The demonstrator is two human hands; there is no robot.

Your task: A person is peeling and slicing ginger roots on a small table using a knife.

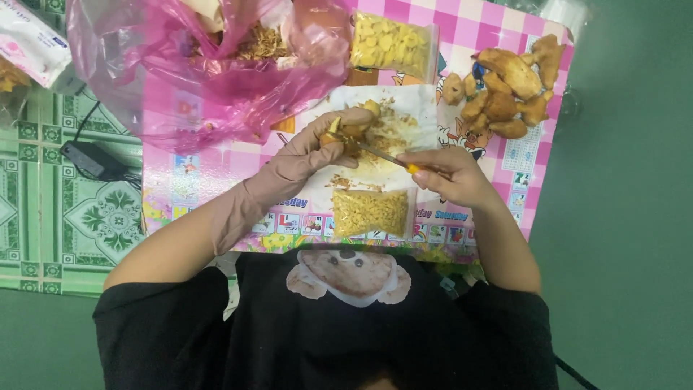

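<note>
My left hand, in a long tan rubber glove, grips a small yellow-brown root piece over a white sheet strewn with pale peelings. My bare right hand holds a small knife with a yellow handle; its blade points left and touches the root piece. Below the hands lies a clear bag of chopped yellow bits.
A pile of knobbly brown roots sits at the upper right of the pink checked mat. A clear bag of pale yellow slices and a pink plastic bag of scraps lie at the top. A black adapter rests on the green tiled floor.
</note>
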